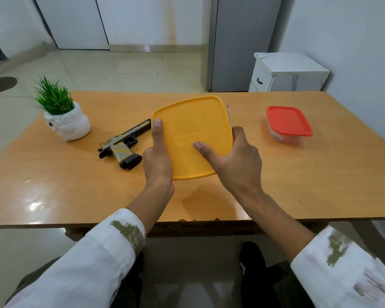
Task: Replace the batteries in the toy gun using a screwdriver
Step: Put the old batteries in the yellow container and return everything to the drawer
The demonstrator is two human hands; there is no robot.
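At the far left of the table (53, 185) stands a small potted plant (63, 116), well clear of the work and, as far as I can judge, only decoration. To its right the toy gun (122, 145) lies flat on its side, muzzle pointing away and right, handle toward the person; nobody touches it, and lying like that it probably keeps its handle and base within easy reach for when the battery cover has to be opened. Next comes the left hand (157, 161), its grip closed on the left edge of a yellow lid (192, 136), thumb laid along the top face and fingers hidden beneath. The lid is raised off the table and tilted toward the camera, casting a shadow below; whether a box hangs under it cannot be seen. The right hand (236, 158) clamps the lid's right edge, thumb pressed across the face, and seems to pinch a thin metal shaft (229, 115) against that edge, very likely the screwdriver, kept in hand so it is ready. Farther right, well apart, a small clear container with a red lid (288, 124) sits closed; its contents are too blurred to name, though spare batteries would be a fair guess.
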